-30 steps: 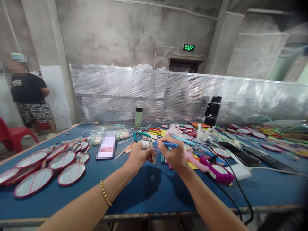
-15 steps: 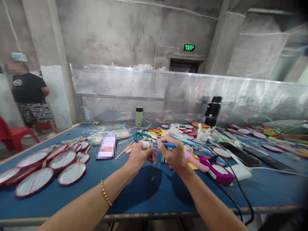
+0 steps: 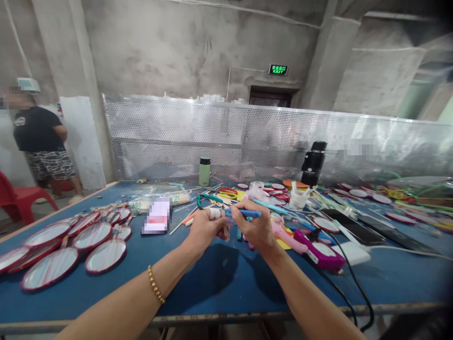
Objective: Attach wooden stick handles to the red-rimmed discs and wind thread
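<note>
My right hand (image 3: 254, 227) is closed around a blue pen (image 3: 253, 214), which slants across the fingers with its tip toward my left hand. My left hand (image 3: 204, 230) is curled shut just left of it, with a white wrap (image 3: 215, 213) around one finger. Whatever its fingertips pinch is too small or hidden to make out. Both hands are held close together above the blue table (image 3: 208, 302). Behind the left hand lies a dark green looped tool handle (image 3: 200, 204). Right of my right hand are a pink curved object (image 3: 288, 237) and a purple box (image 3: 320, 252).
Round white discs with red rims (image 3: 50, 268) overlap at the left, near a lit phone (image 3: 157, 216). Farther back stand a green bottle (image 3: 204, 172), a white cup (image 3: 299, 200) and a black flask (image 3: 314, 164). Black cables (image 3: 359, 288) cross the right side. A person (image 3: 42, 137) stands beyond the table.
Both my hands and the blue pen look the same as before. The person at the far left has shifted slightly to the left.
</note>
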`<state>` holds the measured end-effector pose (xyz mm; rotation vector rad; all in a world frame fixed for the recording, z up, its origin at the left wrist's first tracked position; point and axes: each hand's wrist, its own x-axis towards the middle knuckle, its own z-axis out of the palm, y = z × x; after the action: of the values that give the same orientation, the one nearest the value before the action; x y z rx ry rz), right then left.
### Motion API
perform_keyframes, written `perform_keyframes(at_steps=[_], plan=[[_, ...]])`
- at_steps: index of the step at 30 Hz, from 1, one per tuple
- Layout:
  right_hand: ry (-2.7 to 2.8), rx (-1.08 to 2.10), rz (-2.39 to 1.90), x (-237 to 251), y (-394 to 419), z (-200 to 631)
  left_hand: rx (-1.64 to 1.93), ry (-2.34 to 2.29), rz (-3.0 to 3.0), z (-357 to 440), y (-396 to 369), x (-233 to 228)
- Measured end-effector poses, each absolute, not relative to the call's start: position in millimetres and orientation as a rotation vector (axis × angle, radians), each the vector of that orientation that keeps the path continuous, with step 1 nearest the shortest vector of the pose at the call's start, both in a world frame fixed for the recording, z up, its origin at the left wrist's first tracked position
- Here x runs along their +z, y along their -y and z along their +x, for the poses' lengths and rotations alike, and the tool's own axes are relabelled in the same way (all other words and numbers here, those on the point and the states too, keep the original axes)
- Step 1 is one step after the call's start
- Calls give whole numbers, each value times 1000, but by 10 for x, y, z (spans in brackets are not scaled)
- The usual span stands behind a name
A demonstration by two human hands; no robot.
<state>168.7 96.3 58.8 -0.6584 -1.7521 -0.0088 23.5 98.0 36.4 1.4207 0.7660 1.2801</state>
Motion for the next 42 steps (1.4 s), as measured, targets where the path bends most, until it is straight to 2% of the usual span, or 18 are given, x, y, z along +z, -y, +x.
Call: perform_keyframes(at_steps=[42], plan=[[1790,-28,-646,589,-946,1674,1265,-763,1444,227,-966,377]])
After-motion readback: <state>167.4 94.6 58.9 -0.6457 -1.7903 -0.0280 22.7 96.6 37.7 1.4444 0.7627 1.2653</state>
